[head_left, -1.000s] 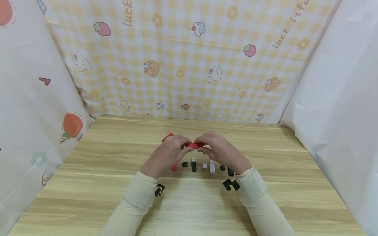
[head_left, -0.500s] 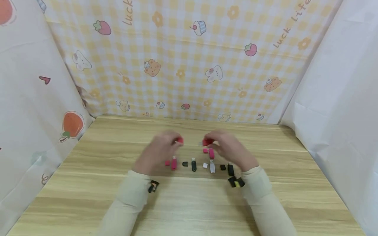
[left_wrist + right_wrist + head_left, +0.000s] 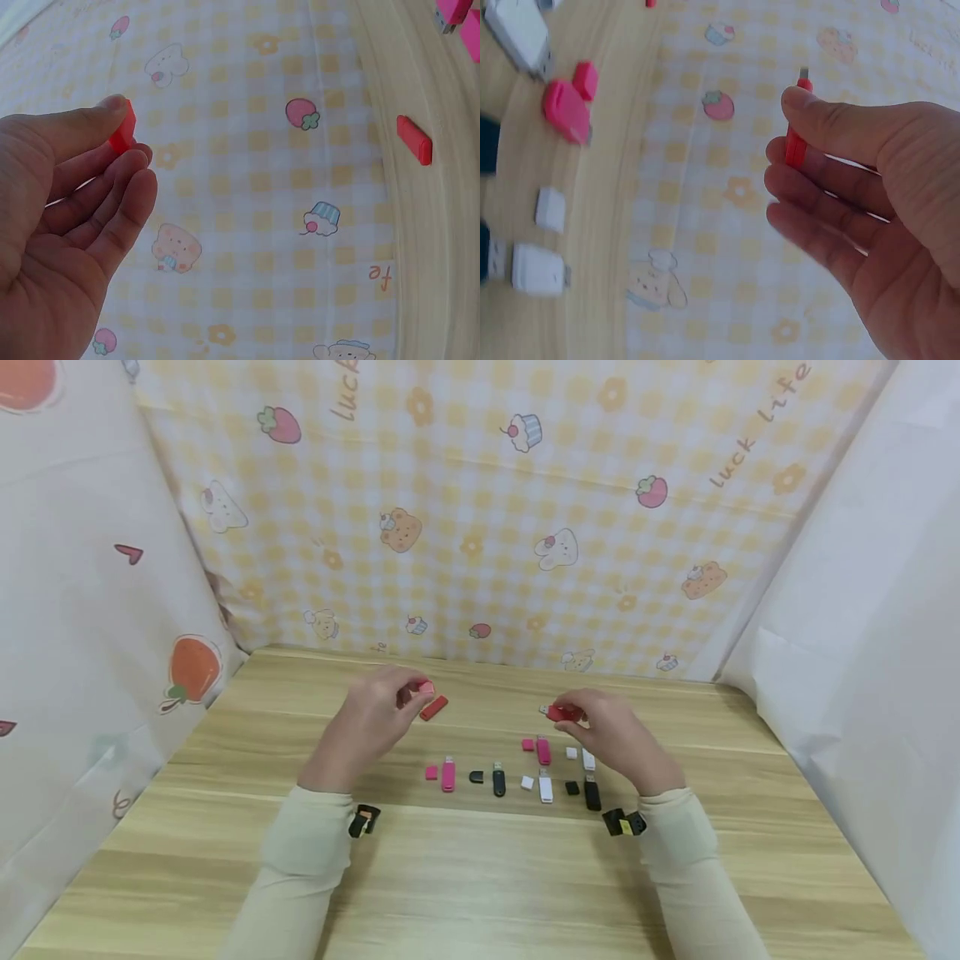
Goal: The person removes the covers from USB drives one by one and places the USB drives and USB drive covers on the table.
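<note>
My left hand pinches a small red USB stick cap between thumb and fingers, above the back left of the table. In my right hand is a red USB stick, pinched by thumb and fingertips, its metal plug bare and pointing left in the head view. The two hands are well apart. On the table just below the left fingertips lies another red USB stick, with no plug showing. A white USB stick lies partly under the right hand, a white cap beside it.
A front row holds uncapped sticks, each with its cap at its left: pink, dark, white and black. Behind them lies a second pink stick. A patterned curtain borders the table's back edge.
The hands were together at the red stick, then parted, the cap going left and the stick right. The second pink stick and the white stick behind the row have come into view.
</note>
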The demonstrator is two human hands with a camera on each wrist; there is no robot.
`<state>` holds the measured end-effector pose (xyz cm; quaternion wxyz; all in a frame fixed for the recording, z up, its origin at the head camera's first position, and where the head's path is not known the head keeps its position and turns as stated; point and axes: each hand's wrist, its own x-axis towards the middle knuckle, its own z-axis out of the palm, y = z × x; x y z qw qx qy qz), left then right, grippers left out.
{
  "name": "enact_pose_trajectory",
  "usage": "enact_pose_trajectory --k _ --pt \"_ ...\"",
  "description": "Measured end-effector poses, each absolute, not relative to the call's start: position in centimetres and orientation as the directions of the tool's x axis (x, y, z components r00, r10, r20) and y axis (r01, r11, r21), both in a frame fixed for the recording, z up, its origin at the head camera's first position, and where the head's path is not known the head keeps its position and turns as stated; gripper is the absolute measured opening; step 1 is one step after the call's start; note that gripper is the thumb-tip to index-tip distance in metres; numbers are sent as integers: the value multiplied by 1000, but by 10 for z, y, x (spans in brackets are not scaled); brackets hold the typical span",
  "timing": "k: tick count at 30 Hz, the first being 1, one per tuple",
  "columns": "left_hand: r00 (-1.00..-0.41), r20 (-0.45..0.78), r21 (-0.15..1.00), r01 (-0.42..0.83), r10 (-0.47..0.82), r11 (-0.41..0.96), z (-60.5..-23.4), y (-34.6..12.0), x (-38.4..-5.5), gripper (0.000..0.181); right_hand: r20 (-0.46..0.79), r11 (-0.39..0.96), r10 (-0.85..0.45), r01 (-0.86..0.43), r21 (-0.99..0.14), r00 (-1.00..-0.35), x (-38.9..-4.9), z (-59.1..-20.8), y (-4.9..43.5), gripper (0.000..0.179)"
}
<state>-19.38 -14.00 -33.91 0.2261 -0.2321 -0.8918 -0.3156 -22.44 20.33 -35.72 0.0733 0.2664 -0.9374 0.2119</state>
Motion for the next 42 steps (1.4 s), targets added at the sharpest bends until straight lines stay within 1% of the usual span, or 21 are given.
enact_pose_trajectory --k 7,12,14,17,20,29,36,42 --pt "-776 552 454 586 304 671 -347 -126 -198 20 212 761 -475 -520 -389 -854 -224 -362 177 16" --pt "-746 577 425 621 331 658 -352 -118 -200 19 171 768 -475 -501 -399 -863 -224 -362 163 14" --pt "-746 574 418 621 337 663 -353 -114 -201 21 145 764 -478 -492 -417 -866 -225 -363 159 15" --pt "-756 560 412 610 340 677 -354 -109 -203 24 100 751 -483 -471 -464 -870 -229 -365 152 17" --pt "-770 540 418 596 340 686 -352 -104 -206 24 73 756 -474 -448 -477 -877 -233 -368 144 21" --pt "-814 502 459 538 293 707 -349 -94 -211 22 30 833 -426 -405 -376 -904 -244 -385 122 25" --pt "-819 499 487 535 282 691 -353 -89 -213 19 -100 859 -364 -292 -420 -926 -245 -393 110 30" --pt "-818 505 491 536 277 687 -355 -87 -212 18 -132 864 -356 -272 -424 -925 -247 -402 107 32"
